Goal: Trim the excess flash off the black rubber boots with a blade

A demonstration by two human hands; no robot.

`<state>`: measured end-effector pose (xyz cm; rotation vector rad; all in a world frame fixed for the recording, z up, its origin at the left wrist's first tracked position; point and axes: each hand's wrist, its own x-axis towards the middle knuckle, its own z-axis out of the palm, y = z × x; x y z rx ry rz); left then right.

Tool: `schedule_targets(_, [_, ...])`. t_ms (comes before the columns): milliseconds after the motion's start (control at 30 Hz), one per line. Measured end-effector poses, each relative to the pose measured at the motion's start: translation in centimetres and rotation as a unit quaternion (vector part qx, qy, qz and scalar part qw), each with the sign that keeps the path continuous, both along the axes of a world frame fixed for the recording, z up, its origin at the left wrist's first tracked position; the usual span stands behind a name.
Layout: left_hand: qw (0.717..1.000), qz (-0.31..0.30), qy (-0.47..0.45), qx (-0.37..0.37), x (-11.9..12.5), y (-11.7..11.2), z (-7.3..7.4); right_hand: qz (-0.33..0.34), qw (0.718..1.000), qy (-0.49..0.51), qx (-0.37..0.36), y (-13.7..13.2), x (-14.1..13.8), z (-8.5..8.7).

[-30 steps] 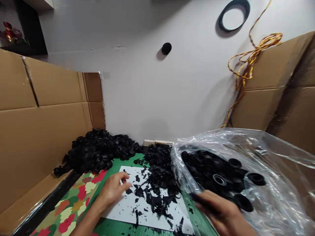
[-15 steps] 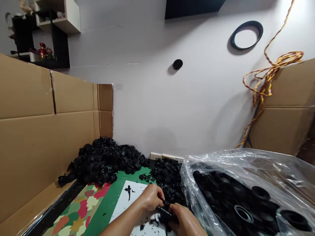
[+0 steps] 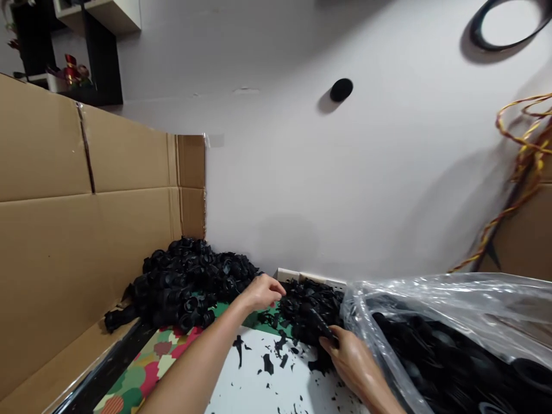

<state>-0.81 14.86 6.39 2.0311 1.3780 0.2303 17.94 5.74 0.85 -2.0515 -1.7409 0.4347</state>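
My left hand (image 3: 261,292) is over the inner edge of the heap of black rubber-like parts (image 3: 172,287), beside the pile of black scraps (image 3: 308,302). Its fingers are loosely bent and apart, with nothing visible in them. My right hand (image 3: 351,353) is closed round a slim black tool (image 3: 321,325), which points up and left over the scraps; its exact kind is not clear. Below both hands lies a white board (image 3: 259,388), strewn with black shavings and a longer black strip (image 3: 238,349).
Cardboard walls (image 3: 52,247) stand at the left. At the right, a clear plastic bag (image 3: 375,339) holds black ring-shaped parts (image 3: 452,356). A green surface (image 3: 273,328) and a patterned sheet (image 3: 142,368) lie around the board. Yellow-red twisted wire (image 3: 495,224) hangs by the wall.
My hands have moved apart. The left went up and away towards the heap, while the right drew off to the right with the black tool. The view has turned and shows more of the board.
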Motion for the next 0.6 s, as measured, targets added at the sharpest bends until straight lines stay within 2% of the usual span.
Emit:
schedule_targets(133, [0.997,0.027,0.068,0.034,-5.9,-2.0,-0.2,-0.005,0.999,-0.039,-0.005,-1.7,0.0,1.7])
schedule_targets(200, [0.994,0.031,0.097,0.048,-7.7,-3.5,-1.1,-0.008,0.999,-0.038,0.002,-1.9,-1.1,1.9])
schedule_targets(267, [0.99,0.037,0.117,0.068,-8.5,-5.1,-2.4,0.019,1.0,-0.014,0.017,-1.4,-2.8,1.7])
schedule_targets(367, [0.985,0.06,0.113,0.12,-7.8,-6.8,-4.2,0.078,0.997,-0.011,0.012,0.7,-6.2,1.0])
schedule_targets(467, [0.982,0.061,0.097,0.153,-5.6,-7.9,-5.1,0.094,0.995,-0.03,0.007,3.2,-8.9,0.2])
schedule_targets(600, [0.986,-0.004,0.065,0.156,-1.8,-8.9,-5.6,0.126,0.989,-0.072,-0.01,5.3,-9.2,0.0])
